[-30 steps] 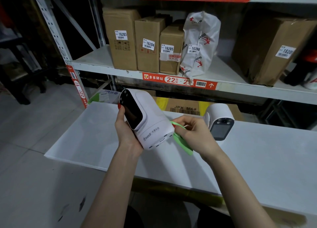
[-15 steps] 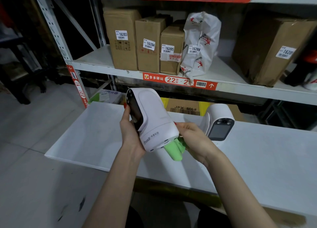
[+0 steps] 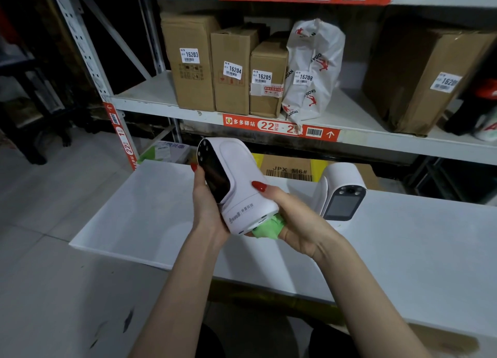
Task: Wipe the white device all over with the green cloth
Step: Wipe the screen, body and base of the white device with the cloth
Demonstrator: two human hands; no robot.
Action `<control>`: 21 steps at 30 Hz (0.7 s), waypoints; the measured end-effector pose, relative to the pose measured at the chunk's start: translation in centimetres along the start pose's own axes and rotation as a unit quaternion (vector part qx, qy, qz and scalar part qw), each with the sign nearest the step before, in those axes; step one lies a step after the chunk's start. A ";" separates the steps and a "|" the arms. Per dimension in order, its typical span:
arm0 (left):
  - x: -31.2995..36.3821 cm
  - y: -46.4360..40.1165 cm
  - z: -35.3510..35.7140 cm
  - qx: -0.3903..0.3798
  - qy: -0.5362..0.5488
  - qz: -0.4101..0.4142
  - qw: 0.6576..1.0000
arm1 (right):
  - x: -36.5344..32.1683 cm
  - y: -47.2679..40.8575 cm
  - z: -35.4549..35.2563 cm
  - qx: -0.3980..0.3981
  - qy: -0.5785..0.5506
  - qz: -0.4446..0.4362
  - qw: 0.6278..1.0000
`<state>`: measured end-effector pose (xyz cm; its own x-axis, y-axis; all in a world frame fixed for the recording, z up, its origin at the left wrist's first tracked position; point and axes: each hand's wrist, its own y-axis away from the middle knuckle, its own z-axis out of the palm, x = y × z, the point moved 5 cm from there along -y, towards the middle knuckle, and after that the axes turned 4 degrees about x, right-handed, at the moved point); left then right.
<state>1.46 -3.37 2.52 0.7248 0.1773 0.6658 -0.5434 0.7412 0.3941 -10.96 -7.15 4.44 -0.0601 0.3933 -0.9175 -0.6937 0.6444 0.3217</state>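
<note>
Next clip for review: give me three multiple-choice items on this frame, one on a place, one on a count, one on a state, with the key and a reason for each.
1. Where is the green cloth?
A. on the shelf
B. bunched against the bottom end of the held white device
C. on the floor

2. How many white devices with dark screens are visible?
A. one
B. two
C. four

3. The second device is:
A. standing on the white table, untouched
B. in the left hand
C. inside a box

Key: 1 B, the right hand presses it there; 2 B, one in the left hand, one on the table; 3 A, no hand touches it.
</note>
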 end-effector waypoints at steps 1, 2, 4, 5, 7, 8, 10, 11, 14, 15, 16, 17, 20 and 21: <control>0.0 0.0 0.1 -0.006 -0.011 0.003 1.000 | -0.1 0.0 -0.2 0.014 0.011 -0.009 1.000; 0.1 0.0 0.2 -0.012 -0.023 0.006 1.000 | -0.1 0.0 -0.3 0.031 0.025 -0.020 0.999; 0.2 0.1 0.6 -0.026 -0.046 0.010 0.999 | -0.3 0.1 -0.6 0.063 0.057 -0.041 0.996; 0.2 0.2 0.8 -0.031 -0.054 0.015 0.998 | -0.3 0.1 -0.7 0.078 0.072 -0.050 0.993; 0.1 0.2 0.9 -0.034 -0.066 0.023 0.997 | -0.4 0.2 -0.9 0.107 0.107 -0.065 0.986; 0.0 0.1 1.0 -0.036 -0.073 0.026 0.996 | -0.5 0.3 -1.0 0.122 0.125 -0.073 0.982; 0.0 0.1 1.0 -0.039 -0.084 0.031 0.995 | -0.7 0.5 -0.9 0.146 0.148 -0.089 0.974; 0.0 0.1 1.1 -0.041 -0.093 0.032 0.994 | -0.8 0.6 -0.9 0.153 0.152 -0.096 0.972; 0.0 0.5 1.3 -0.054 -0.121 0.027 0.991 | -0.8 0.6 -0.9 0.164 0.154 -0.113 0.968; 0.0 0.5 1.3 -0.057 -0.134 0.025 0.989 | -0.8 0.7 -1.0 0.169 0.161 -0.121 0.965; 0.0 0.6 1.4 -0.060 -0.148 0.026 0.987 | -0.9 0.7 -1.1 0.175 0.175 -0.130 0.960; 0.1 0.6 1.5 -0.061 -0.162 0.027 0.985 | -0.9 0.7 -1.1 0.183 0.191 -0.143 0.954; 0.2 0.5 1.3 -0.042 -0.156 0.023 0.987 | -1.1 0.8 -1.2 0.195 0.226 -0.180 0.937; 0.3 0.6 1.3 -0.035 -0.149 0.021 0.988 | -1.1 0.9 -1.1 0.196 0.235 -0.187 0.933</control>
<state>0.80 -3.73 3.73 0.5396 0.0177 0.8417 -0.5320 0.7821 0.3246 -12.31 -7.78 5.47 -0.2387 -0.1799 -0.9543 -0.4198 0.9053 -0.0657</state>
